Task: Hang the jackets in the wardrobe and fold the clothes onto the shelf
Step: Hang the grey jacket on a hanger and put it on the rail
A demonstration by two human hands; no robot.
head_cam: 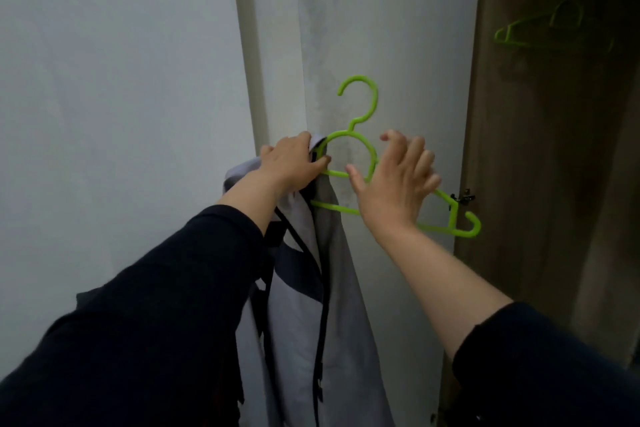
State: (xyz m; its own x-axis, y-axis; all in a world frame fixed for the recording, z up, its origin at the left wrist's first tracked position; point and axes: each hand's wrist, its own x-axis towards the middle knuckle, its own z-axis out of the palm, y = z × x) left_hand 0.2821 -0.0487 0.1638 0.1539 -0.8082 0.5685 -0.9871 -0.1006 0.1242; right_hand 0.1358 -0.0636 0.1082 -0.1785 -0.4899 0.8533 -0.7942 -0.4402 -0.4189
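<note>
A lime-green plastic hanger (360,104) is held up in front of a white wall, hook upward. A light grey jacket (332,288) with dark panels and black trim hangs from its left arm. My left hand (294,163) grips the jacket's collar together with the hanger's left shoulder. My right hand (394,180) is spread over the hanger's right arm, fingers apart, not clearly closed on it. The hanger's right end (467,225) sticks out bare past my hand.
The brown wooden wardrobe (519,149) stands open at the right. Inside it, another green hanger (540,28) hangs from the rail at the top right. A small metal hinge (462,198) shows on the wardrobe's edge. White wall fills the left.
</note>
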